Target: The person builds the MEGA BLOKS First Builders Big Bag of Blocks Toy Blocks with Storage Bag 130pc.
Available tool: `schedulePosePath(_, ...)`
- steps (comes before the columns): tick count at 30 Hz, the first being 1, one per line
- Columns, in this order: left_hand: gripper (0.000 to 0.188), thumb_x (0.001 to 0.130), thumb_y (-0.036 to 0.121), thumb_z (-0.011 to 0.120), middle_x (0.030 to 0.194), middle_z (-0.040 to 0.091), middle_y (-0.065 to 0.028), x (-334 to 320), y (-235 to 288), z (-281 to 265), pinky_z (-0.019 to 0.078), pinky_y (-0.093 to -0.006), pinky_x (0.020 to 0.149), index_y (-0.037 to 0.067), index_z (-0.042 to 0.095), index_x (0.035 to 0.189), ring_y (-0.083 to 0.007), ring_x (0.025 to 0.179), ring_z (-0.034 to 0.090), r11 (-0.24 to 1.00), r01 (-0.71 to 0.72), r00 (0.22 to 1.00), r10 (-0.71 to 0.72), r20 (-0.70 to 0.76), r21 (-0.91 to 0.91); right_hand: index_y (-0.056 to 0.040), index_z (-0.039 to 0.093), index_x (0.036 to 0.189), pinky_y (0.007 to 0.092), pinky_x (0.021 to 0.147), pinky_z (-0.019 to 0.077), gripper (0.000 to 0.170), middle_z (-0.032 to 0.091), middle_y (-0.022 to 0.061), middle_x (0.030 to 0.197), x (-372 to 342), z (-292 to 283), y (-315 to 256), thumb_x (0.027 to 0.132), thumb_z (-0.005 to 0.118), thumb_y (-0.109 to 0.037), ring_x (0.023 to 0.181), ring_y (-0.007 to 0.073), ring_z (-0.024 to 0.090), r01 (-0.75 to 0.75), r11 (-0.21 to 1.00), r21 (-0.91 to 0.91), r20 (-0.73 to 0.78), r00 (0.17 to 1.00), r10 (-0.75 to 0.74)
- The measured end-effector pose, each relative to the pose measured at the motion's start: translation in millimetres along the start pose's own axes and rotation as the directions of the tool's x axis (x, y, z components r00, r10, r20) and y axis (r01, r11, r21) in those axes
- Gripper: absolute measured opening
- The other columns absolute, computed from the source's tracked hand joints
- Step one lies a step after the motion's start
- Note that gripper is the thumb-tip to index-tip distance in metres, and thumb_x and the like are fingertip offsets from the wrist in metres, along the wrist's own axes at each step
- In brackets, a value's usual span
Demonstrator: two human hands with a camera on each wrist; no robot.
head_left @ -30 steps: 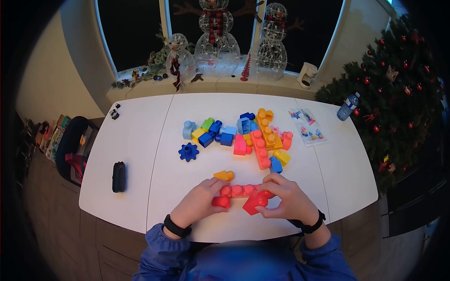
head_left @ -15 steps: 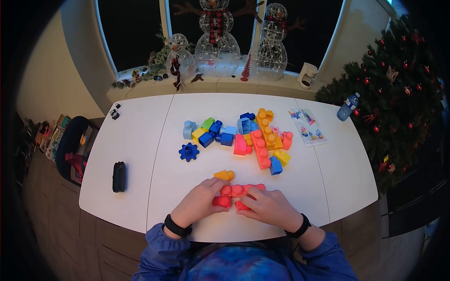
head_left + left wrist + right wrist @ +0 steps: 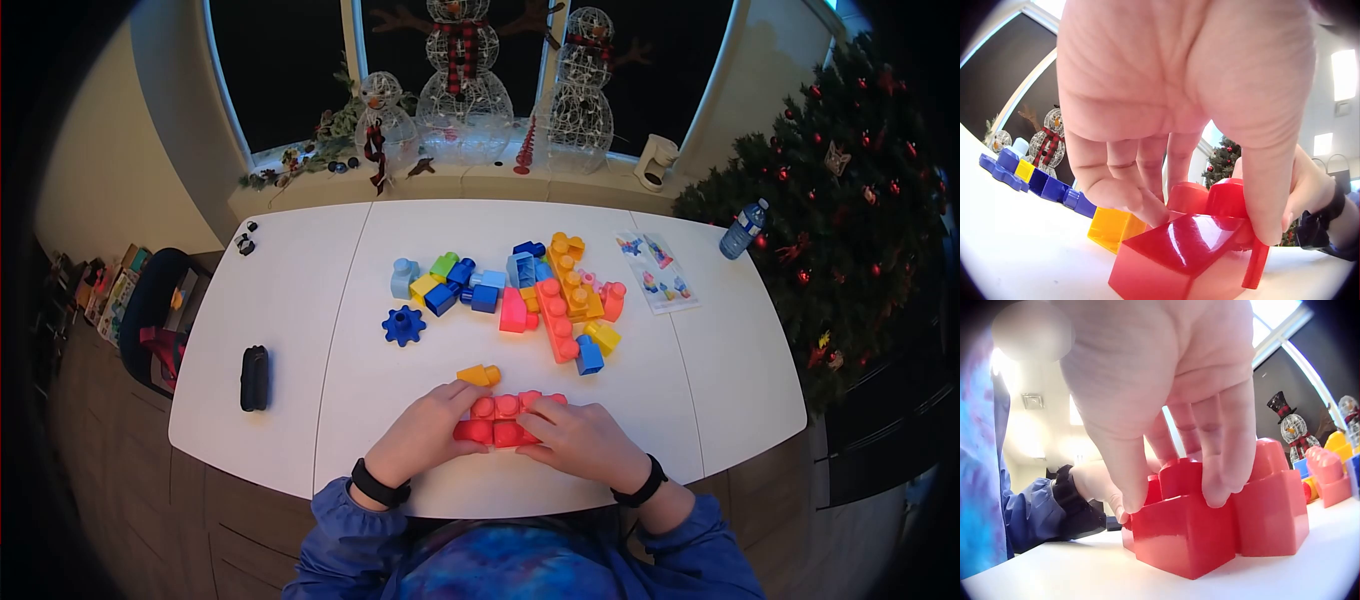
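Pinching a glossy red plastic block (image 3: 473,432) in the left hand (image 3: 425,433) — and clamping a studded red plastic block (image 3: 1180,536) in the right hand (image 3: 582,443), close alongside — down on the white tabletop (image 3: 450,493), right against a long red plastic row (image 3: 507,406), orange plastic block (image 3: 479,375) beyond

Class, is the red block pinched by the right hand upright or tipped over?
Upright: in the right wrist view, the red block has its knob on top.

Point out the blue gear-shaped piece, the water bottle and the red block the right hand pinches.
Blue gear-shaped piece (image 3: 403,324): head view, raised centre.
Water bottle (image 3: 742,231): head view, middle of its body.
Red block (image 3: 1169,534): right wrist view, smooth side face.
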State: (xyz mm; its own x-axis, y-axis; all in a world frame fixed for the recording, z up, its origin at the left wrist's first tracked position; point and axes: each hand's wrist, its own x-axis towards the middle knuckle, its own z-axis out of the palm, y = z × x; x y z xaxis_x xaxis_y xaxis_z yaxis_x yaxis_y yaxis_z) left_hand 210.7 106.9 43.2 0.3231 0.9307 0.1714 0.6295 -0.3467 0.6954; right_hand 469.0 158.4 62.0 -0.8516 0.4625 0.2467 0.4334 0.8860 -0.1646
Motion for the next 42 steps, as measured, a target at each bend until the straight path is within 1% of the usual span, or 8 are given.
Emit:
schedulePosePath(9,0.080,0.074,0.033,0.092,0.126,0.063,-0.0171,3,6,2,0.0556,-0.0442,0.094,0.007,0.055,0.140,-0.0391,0.112,0.066,0.998,0.004,1.000,-0.005,0.015,0.061,-0.0117,0.063,0.131,0.0405,0.080,0.0586,0.077,0.064,0.0078,0.119,0,-6,24,0.071,0.090,-0.052,0.096,0.0274,0.071,-0.153,0.986,0.070,-0.016,0.988,0.154)
schedulePosePath(15,0.077,0.076,0.033,0.090,0.125,0.064,-0.0169,8,2,15,0.0571,-0.0445,0.091,0.008,0.055,0.140,-0.0389,0.108,0.068,0.994,0.022,0.998,-0.028,0.056,0.108,-0.0139,0.063,0.131,0.0417,0.082,0.0582,0.075,0.067,0.0078,0.121,5,3,36,0.071,0.092,-0.049,0.101,0.0311,0.072,-0.212,0.957,0.196,0.164,0.970,0.181)
schedulePosePath(21,0.069,0.079,0.032,0.088,0.122,0.066,-0.0164,11,0,18,0.0577,-0.0451,0.089,0.008,0.057,0.137,-0.0388,0.105,0.069,0.991,0.024,0.998,-0.031,0.049,0.134,-0.0144,0.063,0.126,0.0424,0.082,0.0582,0.066,0.070,0.0085,0.116,10,6,35,0.074,0.090,-0.045,0.098,0.0329,0.072,-0.258,0.946,0.196,0.218,0.952,0.215)
schedulePosePath(27,0.074,0.078,0.036,0.088,0.125,0.066,-0.0168,12,-3,17,0.0572,-0.0449,0.091,0.008,0.057,0.139,-0.0387,0.108,0.069,0.991,0.014,0.997,-0.023,0.070,0.133,-0.0133,0.063,0.129,0.0428,0.083,0.0578,0.075,0.070,0.0103,0.118,11,0,35,0.072,0.091,-0.052,0.102,0.0337,0.071,-0.237,0.958,0.162,0.237,0.952,0.196)
schedulePosePath(30,0.079,0.078,0.039,0.089,0.127,0.065,-0.0163,9,5,8,0.0566,-0.0439,0.093,0.008,0.056,0.142,-0.0378,0.111,0.068,0.994,0.006,1.000,-0.008,0.023,0.112,-0.0121,0.063,0.130,0.0434,0.084,0.0574,0.073,0.069,0.0116,0.118,16,-11,42,0.076,0.089,-0.053,0.105,0.0345,0.070,-0.205,0.957,0.205,0.063,0.979,0.196)
schedulePosePath(33,0.081,0.078,0.041,0.090,0.129,0.064,-0.0153,8,11,-1,0.0562,-0.0428,0.094,0.006,0.055,0.143,-0.0361,0.113,0.067,0.997,-0.011,1.000,0.013,-0.028,0.081,-0.0094,0.065,0.124,0.0449,0.090,0.0539,0.056,0.068,0.0106,0.118,38,-21,59,0.085,0.081,-0.046,0.108,0.0320,0.068,-0.199,0.978,0.061,-0.061,0.977,0.203)
schedulePosePath(36,0.081,0.078,0.040,0.090,0.128,0.064,-0.0143,7,8,-2,0.0559,-0.0420,0.094,0.005,0.056,0.142,-0.0349,0.113,0.066,0.997,-0.022,0.999,0.025,-0.045,0.069,-0.0076,0.066,0.123,0.0442,0.093,0.0489,0.043,0.070,0.0100,0.113,67,-9,93,0.090,0.076,-0.033,0.108,0.0296,0.066,-0.049,0.985,-0.163,-0.049,0.998,0.041)
schedulePosePath(42,0.075,0.079,0.036,0.089,0.125,0.065,-0.0140,1,10,-5,0.0558,-0.0417,0.093,0.006,0.058,0.140,-0.0348,0.111,0.066,0.999,0.012,0.999,-0.010,-0.041,0.045,-0.0058,0.068,0.123,0.0450,0.092,0.0439,0.039,0.074,0.0072,0.099,105,33,125,0.084,0.070,-0.011,0.106,0.0267,0.065,-0.028,0.970,-0.240,0.008,0.999,0.031)
